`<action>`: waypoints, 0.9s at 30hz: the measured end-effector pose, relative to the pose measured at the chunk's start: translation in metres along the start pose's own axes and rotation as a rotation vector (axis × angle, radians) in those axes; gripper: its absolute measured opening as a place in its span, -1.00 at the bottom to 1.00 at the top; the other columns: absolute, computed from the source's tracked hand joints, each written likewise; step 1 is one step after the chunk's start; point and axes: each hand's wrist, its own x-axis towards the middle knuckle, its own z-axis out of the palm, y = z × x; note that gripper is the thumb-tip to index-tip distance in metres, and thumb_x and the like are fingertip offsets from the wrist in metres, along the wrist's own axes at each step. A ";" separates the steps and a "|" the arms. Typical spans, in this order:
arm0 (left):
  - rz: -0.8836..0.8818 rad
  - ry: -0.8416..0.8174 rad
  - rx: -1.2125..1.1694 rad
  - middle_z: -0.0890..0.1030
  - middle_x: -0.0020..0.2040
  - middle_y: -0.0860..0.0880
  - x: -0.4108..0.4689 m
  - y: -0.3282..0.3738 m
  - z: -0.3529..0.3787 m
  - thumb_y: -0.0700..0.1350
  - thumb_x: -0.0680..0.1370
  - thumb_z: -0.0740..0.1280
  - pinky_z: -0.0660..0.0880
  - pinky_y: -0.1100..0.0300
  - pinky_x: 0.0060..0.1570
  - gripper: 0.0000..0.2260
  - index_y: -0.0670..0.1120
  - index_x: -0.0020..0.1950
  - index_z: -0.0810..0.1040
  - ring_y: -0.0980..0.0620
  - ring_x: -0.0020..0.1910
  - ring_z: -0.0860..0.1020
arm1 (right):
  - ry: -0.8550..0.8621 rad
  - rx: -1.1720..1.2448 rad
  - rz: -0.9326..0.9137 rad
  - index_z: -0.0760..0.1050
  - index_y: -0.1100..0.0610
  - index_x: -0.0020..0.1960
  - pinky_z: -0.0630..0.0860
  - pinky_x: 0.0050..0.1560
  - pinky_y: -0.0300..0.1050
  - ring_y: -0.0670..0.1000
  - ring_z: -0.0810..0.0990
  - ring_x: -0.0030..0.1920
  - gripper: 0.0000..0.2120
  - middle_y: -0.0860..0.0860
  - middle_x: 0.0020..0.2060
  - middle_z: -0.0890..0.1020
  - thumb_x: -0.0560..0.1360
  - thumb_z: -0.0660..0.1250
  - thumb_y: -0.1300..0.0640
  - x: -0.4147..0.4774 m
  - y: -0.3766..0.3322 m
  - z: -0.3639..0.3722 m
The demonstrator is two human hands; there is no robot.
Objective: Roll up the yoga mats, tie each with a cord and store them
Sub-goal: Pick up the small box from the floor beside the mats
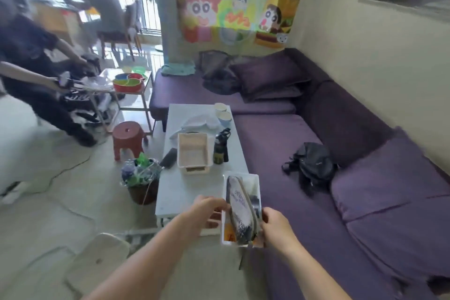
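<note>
No yoga mat or cord shows in the head view. A white plastic box (255, 181) sits at the near end of the low white table (185, 192). A grey zip pouch with printed text (239, 212) stands tilted in that box. My left hand (207, 209) grips the box's left wall with fingers curled over the rim. My right hand (275, 224) holds the pouch's near right edge beside the box's right wall.
A beige basket (193, 151), a dark bottle (219, 148), a phone (168, 157) and cups (222, 113) lie on the table. A purple sofa (341, 202) with a black bag (311, 163) runs along the right. A red stool (127, 136), a full bin (141, 180) and a person (36, 75) are at left.
</note>
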 end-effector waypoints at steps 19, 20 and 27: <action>0.025 0.350 0.041 0.71 -0.04 -0.04 0.203 0.076 -0.191 -0.14 0.52 0.46 0.64 -0.05 0.00 -0.82 -0.13 0.11 0.64 -0.02 -0.05 0.68 | -0.113 0.116 0.126 0.58 0.07 -0.05 0.59 -0.47 -0.08 0.12 0.70 -0.31 -0.86 0.08 -0.17 0.68 0.60 0.25 0.16 0.277 -0.147 0.147; 0.019 0.361 0.068 0.71 -0.07 0.00 0.227 0.084 -0.192 -0.16 0.53 0.43 0.64 -0.02 0.02 -0.87 -0.09 0.08 0.66 0.02 -0.07 0.68 | -0.113 0.117 0.136 0.58 0.06 -0.05 0.60 -0.46 -0.07 0.12 0.69 -0.29 -0.86 0.07 -0.18 0.68 0.60 0.25 0.15 0.305 -0.147 0.149; -0.135 0.381 -0.066 0.71 -0.10 -0.07 0.418 0.128 -0.208 -0.21 0.59 0.28 0.55 0.12 -0.11 -0.84 -0.12 -0.07 0.66 0.03 -0.14 0.64 | -0.167 0.165 0.250 0.64 -0.10 -0.04 0.67 -0.20 0.09 0.03 0.70 -0.20 -0.80 -0.07 -0.22 0.72 0.58 0.30 0.16 0.523 -0.109 0.192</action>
